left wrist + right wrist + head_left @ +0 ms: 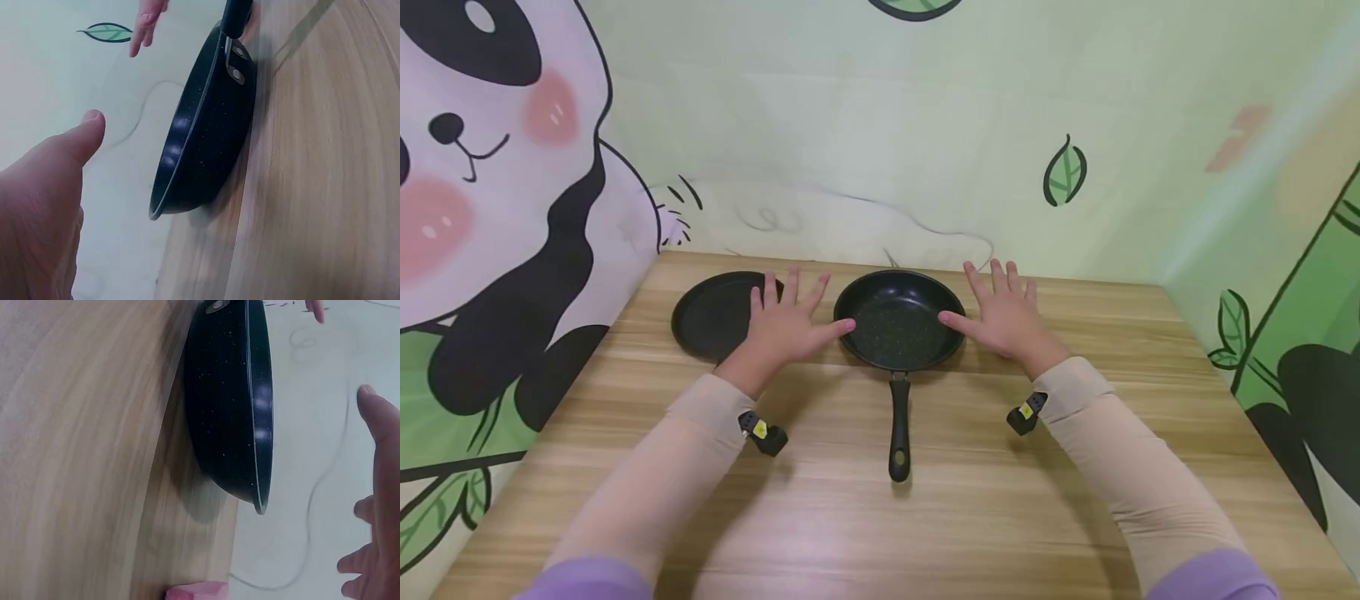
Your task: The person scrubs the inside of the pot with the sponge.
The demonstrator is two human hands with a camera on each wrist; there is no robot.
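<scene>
A black frying pan [898, 325] with a speckled inside sits on the wooden table, its handle pointing toward me. My left hand [790, 321] hovers at its left side, fingers spread and thumb overlapping the rim in the head view. On the other side my right hand [1003, 317] is likewise spread, thumb over the right rim. Both wrist views show each hand apart from the frying pan [212, 137], above rim height. A flat, round black pan [718, 321] lies to the left, partly hidden behind my left hand. Neither hand holds anything.
A wall with panda and leaf drawings rises directly behind the wooden table [850, 525]. In the right wrist view a pink thing [197, 591] lies at the bottom edge, mostly cut off. Each wrist wears a small black camera device [763, 432].
</scene>
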